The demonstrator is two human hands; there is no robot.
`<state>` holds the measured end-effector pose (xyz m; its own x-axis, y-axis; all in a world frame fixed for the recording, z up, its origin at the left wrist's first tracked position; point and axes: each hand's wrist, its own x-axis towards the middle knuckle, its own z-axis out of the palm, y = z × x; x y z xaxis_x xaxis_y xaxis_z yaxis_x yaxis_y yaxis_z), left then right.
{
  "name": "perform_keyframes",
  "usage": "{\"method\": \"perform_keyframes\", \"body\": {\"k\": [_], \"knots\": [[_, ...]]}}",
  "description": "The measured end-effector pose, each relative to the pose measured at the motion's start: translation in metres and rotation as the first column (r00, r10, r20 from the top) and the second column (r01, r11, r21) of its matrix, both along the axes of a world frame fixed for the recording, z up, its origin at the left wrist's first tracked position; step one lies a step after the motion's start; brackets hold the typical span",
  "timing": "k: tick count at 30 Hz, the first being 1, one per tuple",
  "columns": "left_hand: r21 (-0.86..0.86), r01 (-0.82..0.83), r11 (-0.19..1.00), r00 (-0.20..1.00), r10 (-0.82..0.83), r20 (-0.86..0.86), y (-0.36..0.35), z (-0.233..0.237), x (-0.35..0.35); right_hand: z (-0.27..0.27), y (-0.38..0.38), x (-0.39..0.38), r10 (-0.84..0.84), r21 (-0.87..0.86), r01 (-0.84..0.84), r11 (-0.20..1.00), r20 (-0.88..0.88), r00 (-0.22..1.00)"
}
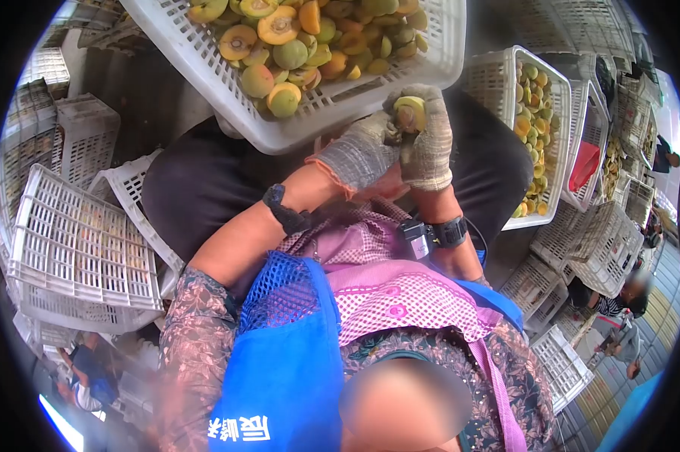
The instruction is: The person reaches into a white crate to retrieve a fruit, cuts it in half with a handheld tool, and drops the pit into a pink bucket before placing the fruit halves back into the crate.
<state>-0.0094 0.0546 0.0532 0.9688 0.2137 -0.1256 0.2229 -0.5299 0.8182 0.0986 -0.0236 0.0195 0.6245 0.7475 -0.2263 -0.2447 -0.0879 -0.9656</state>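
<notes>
Blue apron, its white Chinese characters cut off at the edge, hangs below both gloved hands. Left hand and right hand together grip a yellow-green fruit, just under the white crate of halved fruit.

The grey knit-gloved left hand and right hand meet at twelve o'clock, fingers curled. Both forearms are bare.
</notes>
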Motion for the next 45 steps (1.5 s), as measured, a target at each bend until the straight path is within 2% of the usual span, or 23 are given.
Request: {"method": "perform_keyframes", "body": {"k": [1,2,3,6,10,12,13,15,16,18,19,20,21,22,24,28,30,34,37,39,40,42,45], "knots": [[0.0,0.0,1.0,1.0,0.0,0.002,-0.005,-0.008,0.001,0.005,0.001,-0.002,0.001,0.077,0.012,0.997,-0.175,0.985],[-0.187,-0.229,0.955,0.971,0.238,0.024,-0.014,-0.025,0.002,0.008,0.001,-0.002,0.017,0.152,0.038,0.988,-0.343,0.939],[-0.367,-0.429,0.825,0.887,0.462,0.002,-0.02,-0.038,0.003,0.005,0.001,0.0,0.018,0.155,0.038,0.987,-0.342,0.94],[-0.406,-0.611,0.68,0.781,0.601,-0.168,-0.027,-0.054,0.01,0.002,0.003,0.003,0.043,0.172,0.02,0.985,-0.351,0.935],[-0.589,-0.345,0.731,0.889,0.457,0.046,-0.023,-0.088,-0.003,0.01,0.007,-0.004,0.042,0.143,-0.007,0.99,-0.247,0.968],[-0.314,-0.266,0.911,0.824,0.384,0.416,-0.015,-0.098,-0.007,0.008,0.007,0.001,0.195,0.096,-0.181,0.979,-0.163,0.967],[-0.312,-0.263,0.913,0.825,0.38,0.418,-0.007,-0.085,-0.009,0.02,0.008,-0.003,0.184,0.135,-0.16,0.978,-0.196,0.963],[0.326,-0.046,0.944,0.991,0.084,-0.106,0.009,-0.063,-0.011,0.053,0.007,0.004,0.235,0.066,-0.226,0.972,-0.191,0.953],[0.327,-0.047,0.944,0.991,0.085,-0.103,0.013,-0.074,-0.012,0.062,0.004,0.01,0.286,-0.006,-0.292,0.956,-0.194,0.938],[0.53,-0.317,0.787,0.924,0.13,0.36,0.019,-0.086,-0.008,0.047,0.002,0.026,0.26,-0.001,-0.269,0.963,-0.255,0.931],[0.531,-0.317,0.786,0.923,0.126,0.364,0.016,-0.079,-0.008,0.043,0.003,0.03,0.301,0.111,-0.28,0.954,-0.354,0.885],[0.069,-0.413,0.908,0.886,0.384,0.26,0.01,-0.071,-0.01,0.036,0.004,0.032,0.352,0.222,-0.279,0.934,-0.445,0.823],[-0.394,-0.495,0.774,0.833,0.552,0.037,0.005,-0.06,-0.013,0.022,0.004,0.034,0.351,0.272,-0.249,0.929,-0.447,0.822],[-0.393,-0.499,0.772,0.832,0.554,0.033,0.001,-0.065,-0.018,0.014,0.005,0.033,0.353,0.272,-0.25,0.929,-0.452,0.819],[0.141,-0.302,0.943,0.953,0.294,0.075,-0.007,-0.078,-0.026,-0.001,0.005,0.03,0.297,0.202,-0.234,0.951,-0.389,0.872],[-0.273,-0.367,0.889,0.902,0.413,0.13,-0.008,-0.079,-0.018,-0.004,0.008,0.025,0.208,0.092,-0.19,0.977,-0.272,0.94],[-0.121,-0.334,0.935,0.942,0.33,-0.056,-0.005,-0.073,-0.012,0.005,0.011,0.017,0.021,-0.013,-0.032,0.999,-0.5,0.866],[-0.151,-0.396,0.906,0.915,0.375,-0.151,-0.007,-0.043,-0.014,0.008,0.005,0.012,0.091,0.057,-0.076,0.996,-0.344,0.935],[0.033,-0.38,0.924,0.924,0.379,0.047,-0.012,-0.051,-0.009,-0.001,0.001,0.018,0.17,0.27,0.046,0.962,-0.718,0.675],[-0.125,-0.462,0.878,0.881,0.471,0.047,-0.013,-0.049,-0.008,-0.003,-0.003,0.014,0.167,0.15,-0.15,0.977,-0.106,0.98],[-0.125,-0.465,0.877,0.88,0.472,0.041,-0.014,-0.05,-0.009,-0.002,-0.003,0.014,0.168,0.149,-0.151,0.977,-0.111,0.979],[-0.152,-0.479,0.865,0.87,0.491,0.048,-0.017,-0.056,-0.01,0.004,-0.002,0.017,0.156,0.269,0.025,0.963,-0.627,0.763],[0.169,-0.339,0.926,0.93,0.303,0.206,-0.018,-0.081,-0.011,0.006,-0.001,0.018,0.168,0.255,-0.023,0.967,-0.562,0.81]]}}
